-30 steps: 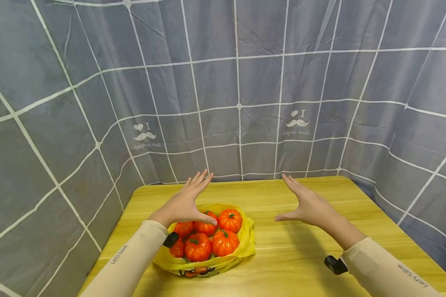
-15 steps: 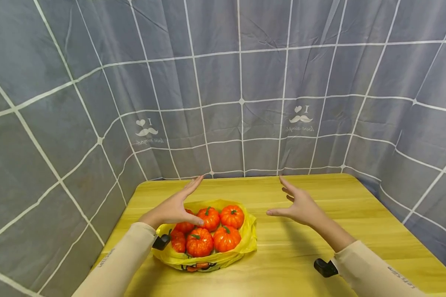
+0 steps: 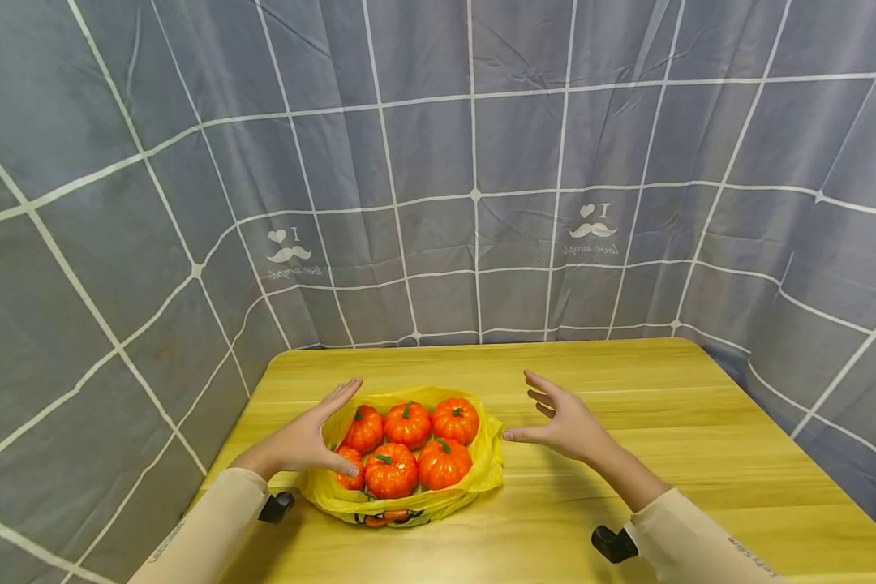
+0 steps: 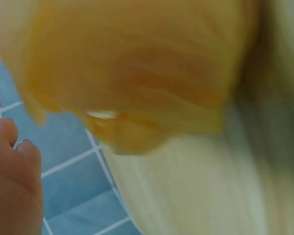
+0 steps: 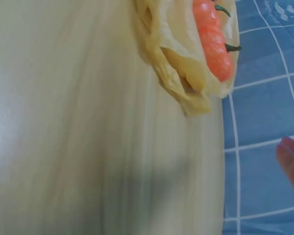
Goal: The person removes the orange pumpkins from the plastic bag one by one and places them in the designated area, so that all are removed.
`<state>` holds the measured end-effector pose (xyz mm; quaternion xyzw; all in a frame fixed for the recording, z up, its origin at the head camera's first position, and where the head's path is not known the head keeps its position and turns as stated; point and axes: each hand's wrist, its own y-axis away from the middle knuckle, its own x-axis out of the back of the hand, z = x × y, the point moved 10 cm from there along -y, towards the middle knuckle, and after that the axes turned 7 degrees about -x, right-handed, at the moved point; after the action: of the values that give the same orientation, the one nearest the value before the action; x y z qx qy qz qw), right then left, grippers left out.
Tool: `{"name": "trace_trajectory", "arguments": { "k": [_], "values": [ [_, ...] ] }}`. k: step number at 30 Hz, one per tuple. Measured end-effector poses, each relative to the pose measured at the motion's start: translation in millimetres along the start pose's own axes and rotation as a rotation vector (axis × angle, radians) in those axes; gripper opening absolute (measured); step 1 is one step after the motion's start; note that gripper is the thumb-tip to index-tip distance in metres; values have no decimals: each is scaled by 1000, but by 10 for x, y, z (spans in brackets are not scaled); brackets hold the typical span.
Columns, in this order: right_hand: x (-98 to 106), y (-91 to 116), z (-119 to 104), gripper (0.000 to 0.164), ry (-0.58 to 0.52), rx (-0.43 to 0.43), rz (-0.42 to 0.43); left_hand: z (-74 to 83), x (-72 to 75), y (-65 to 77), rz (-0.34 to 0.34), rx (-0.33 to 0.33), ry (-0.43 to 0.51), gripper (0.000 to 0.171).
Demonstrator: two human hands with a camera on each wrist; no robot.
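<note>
A yellow plastic bag [image 3: 487, 469] sits on the table with its mouth spread wide. Several small orange pumpkins [image 3: 390, 470] with green stems lie inside it. My left hand [image 3: 302, 442] hovers at the bag's left side, fingers extended and thumb over the leftmost pumpkin; whether it touches is unclear. To the right of the bag is my right hand [image 3: 573, 423], holding nothing, its thumb tip close to the bag's right rim. The left wrist view shows the bag [image 4: 137, 73] close and blurred. In the right wrist view, pumpkins [image 5: 213, 41] show above the bag's folds.
The light wooden table [image 3: 613, 381] reaches back to a grey curtain [image 3: 438, 243] with white grid lines, which also hangs at both sides. Black wrist cameras [image 3: 613, 543] sit below each wrist.
Both hands have come lower and nearer me, shifting left. The left hand has moved from above the bag to its left side; the right hand has come closer to the bag.
</note>
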<state>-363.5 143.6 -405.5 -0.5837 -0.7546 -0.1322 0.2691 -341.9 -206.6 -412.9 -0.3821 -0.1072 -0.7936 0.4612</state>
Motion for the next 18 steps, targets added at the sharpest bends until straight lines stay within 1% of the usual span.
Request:
{"name": "trace_trajectory", "arguments": {
  "k": [4,9,13,18],
  "values": [
    [-127,6,32,104,-23,10,-14,-115,-16,113,21,-2,10,127],
    [-274,6,65,102,-61,10,-31,-219,-37,201,30,-3,3,131],
    [-378,-3,68,100,-81,12,-41,-272,-51,240,31,-5,16,133],
    [-511,-10,56,96,-125,23,-61,-324,-60,249,36,1,41,133]
  ]
}}
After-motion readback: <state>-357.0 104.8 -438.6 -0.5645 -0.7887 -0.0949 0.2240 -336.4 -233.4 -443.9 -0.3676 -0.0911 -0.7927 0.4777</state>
